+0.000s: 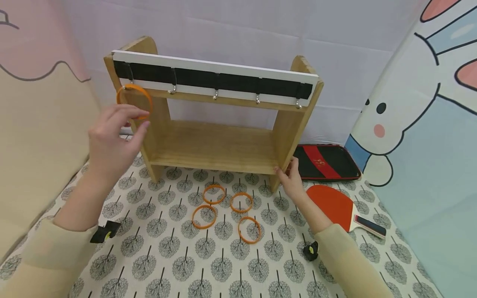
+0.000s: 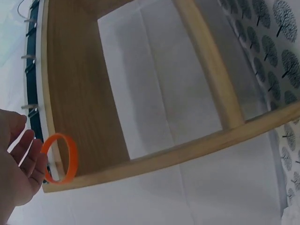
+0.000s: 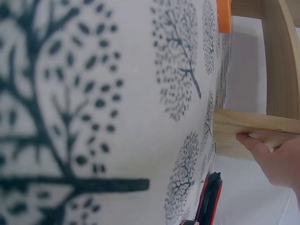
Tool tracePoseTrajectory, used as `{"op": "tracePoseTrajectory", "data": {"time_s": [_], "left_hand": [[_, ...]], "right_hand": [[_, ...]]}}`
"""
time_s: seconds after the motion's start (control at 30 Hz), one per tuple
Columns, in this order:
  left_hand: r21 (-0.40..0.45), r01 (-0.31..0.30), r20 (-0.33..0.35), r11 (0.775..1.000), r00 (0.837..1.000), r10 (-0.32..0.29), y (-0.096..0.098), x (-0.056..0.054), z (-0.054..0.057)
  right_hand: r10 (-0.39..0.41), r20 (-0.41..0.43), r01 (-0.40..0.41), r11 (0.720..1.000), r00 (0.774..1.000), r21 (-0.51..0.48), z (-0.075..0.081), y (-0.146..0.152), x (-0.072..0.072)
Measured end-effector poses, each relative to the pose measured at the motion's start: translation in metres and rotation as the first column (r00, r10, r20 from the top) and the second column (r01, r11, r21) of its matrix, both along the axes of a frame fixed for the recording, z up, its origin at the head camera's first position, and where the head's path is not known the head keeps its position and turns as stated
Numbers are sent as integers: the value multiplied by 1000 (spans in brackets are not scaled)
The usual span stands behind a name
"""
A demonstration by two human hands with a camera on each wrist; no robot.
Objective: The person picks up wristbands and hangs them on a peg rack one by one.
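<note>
L hand (image 1: 113, 134) has thumb & index apart, fingers loosely bent at an orange ring (image 2: 72, 157); can't tell if they're touching it. R hand (image 1: 292, 179) is clamped on the lower R end of a wooden rack (image 1: 223, 145), thumb on the front edge, other fingers mostly hidden behind the panel.

Pale backdrop (image 1: 238, 29) is beyond both hands. Bench (image 1: 223, 275) under & around them has a white cloth w/ dark tree print. Rack spans L hand to R hand; its white board w/ black strip (image 1: 238, 82) runs along the top front, from just above L hand to well above R. Black case (image 1: 340, 159) w/ red band lies just past R hand, on its R. Red paddle (image 1: 331, 205) is beside R forearm, handle pointing away to the R.

Ring by L hand is up at the leftmost hook (image 1: 131, 78), approx. vertical. 4 more orange rings (image 1: 241, 211) lie flat on the bench betw. the hands, nearer R. Metal hooks (image 1: 215, 97), 5 in all, line the strip from above L hand rightward.
</note>
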State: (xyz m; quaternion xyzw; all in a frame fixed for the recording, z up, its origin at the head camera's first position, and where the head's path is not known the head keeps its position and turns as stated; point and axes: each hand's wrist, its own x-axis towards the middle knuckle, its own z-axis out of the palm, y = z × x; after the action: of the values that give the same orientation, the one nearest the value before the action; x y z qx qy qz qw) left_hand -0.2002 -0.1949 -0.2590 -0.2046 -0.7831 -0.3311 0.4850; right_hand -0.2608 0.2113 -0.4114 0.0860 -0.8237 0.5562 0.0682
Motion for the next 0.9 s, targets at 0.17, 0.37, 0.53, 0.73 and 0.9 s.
{"op": "tracePoseTrajectory", "data": {"time_s": [0.17, 0.37, 0.53, 0.73, 0.9], "left_hand": [[-102, 82, 54, 991, 996, -77, 15, 0, -27], [-190, 161, 152, 968, 979, -133, 29, -1, -67], [-258, 232, 314, 938, 938, -145, 43, -2, -96], [-299, 392, 551, 870, 815, -178, 56, -5, -124], [-295, 507, 694, 810, 696, -183, 60, -9, -142]], "right_hand": [[7, -2, -7, 1000, 1000, -1, 2, 1, -1], [16, 7, -16, 1000, 1000, 2, 1, 1, -1], [4, 2, -4, 1000, 1000, -6, 1, 2, 0], [7, 8, -7, 1000, 1000, 6, 1, 2, 0], [9, 20, -9, 1000, 1000, 0, 0, 1, 1]]}}
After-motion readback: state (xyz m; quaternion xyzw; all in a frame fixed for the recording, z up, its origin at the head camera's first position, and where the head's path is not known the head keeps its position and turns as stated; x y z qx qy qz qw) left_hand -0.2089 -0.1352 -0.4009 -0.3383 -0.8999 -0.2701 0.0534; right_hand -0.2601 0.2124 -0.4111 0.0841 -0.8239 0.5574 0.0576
